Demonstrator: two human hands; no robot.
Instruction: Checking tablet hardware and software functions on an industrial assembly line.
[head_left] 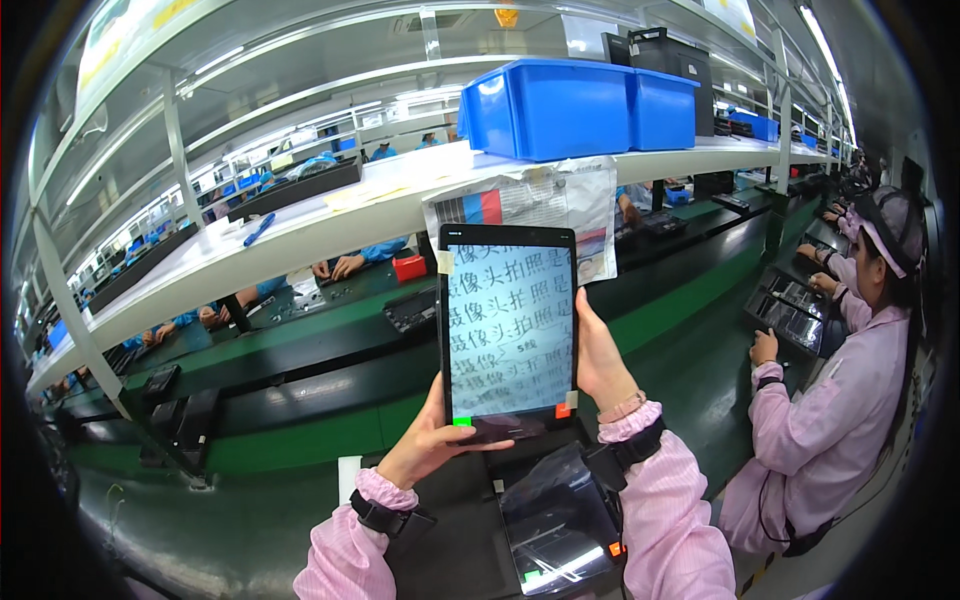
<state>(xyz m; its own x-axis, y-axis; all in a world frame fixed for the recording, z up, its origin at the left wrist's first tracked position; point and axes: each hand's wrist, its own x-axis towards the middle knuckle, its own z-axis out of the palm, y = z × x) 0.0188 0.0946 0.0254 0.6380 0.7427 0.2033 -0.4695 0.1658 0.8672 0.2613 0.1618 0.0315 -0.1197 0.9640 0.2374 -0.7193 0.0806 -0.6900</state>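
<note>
A black-framed tablet [512,335] stands upright between my hands, its lit screen filled with rows of dark writing on a pale ground. Small green and orange stickers mark its lower corners. My left hand [432,437] grips the lower left, thumb lying across the bottom of the screen. Along the right edge, my right hand [602,355] is closed with its fingers behind the tablet, mostly hidden. Below it, another dark tablet [560,525] under clear film lies on a black surface close to my right forearm, with similar stickers. Both wrists wear black straps over pink sleeves.
Two blue bins [570,108] rest on the white shelf [300,235] ahead. Printed sheets [595,200] hang from its edge behind the tablet. A green-edged conveyor line [330,345] carries black trays. A co-worker in pink [850,375] sits at right, handling parts; more people work beyond the shelf.
</note>
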